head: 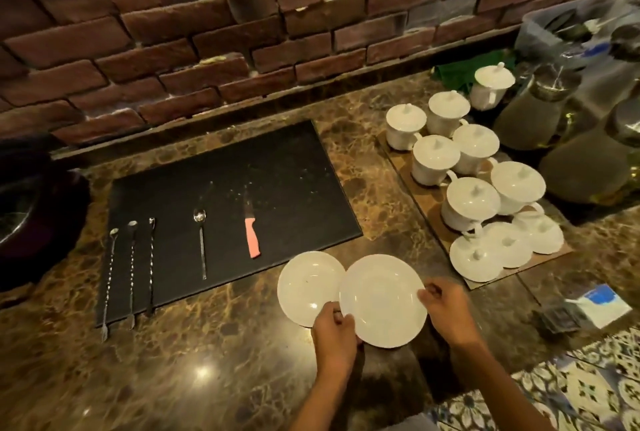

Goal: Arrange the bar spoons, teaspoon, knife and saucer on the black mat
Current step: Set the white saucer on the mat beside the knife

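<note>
A black mat (263, 167) lies on the marble counter. Along its near left side three twisted bar spoons (131, 264) lie side by side, their ends hanging over the mat's front edge. To their right lies a teaspoon (201, 243), then a knife with a coral handle (252, 235). Two white saucers sit just off the mat's front right corner. My left hand (334, 335) grips the near edges of the left saucer (306, 287) and the right saucer (382, 300). My right hand (446, 309) holds the right saucer's right rim, which overlaps the left saucer.
White lidded cups (474, 202) and loose lids stand on a brown board at the right. Glass jugs (585, 167) and a plastic tub (554, 28) crowd the far right. A dark round vessel (38, 219) sits at the left. A brick wall (207, 32) backs the counter.
</note>
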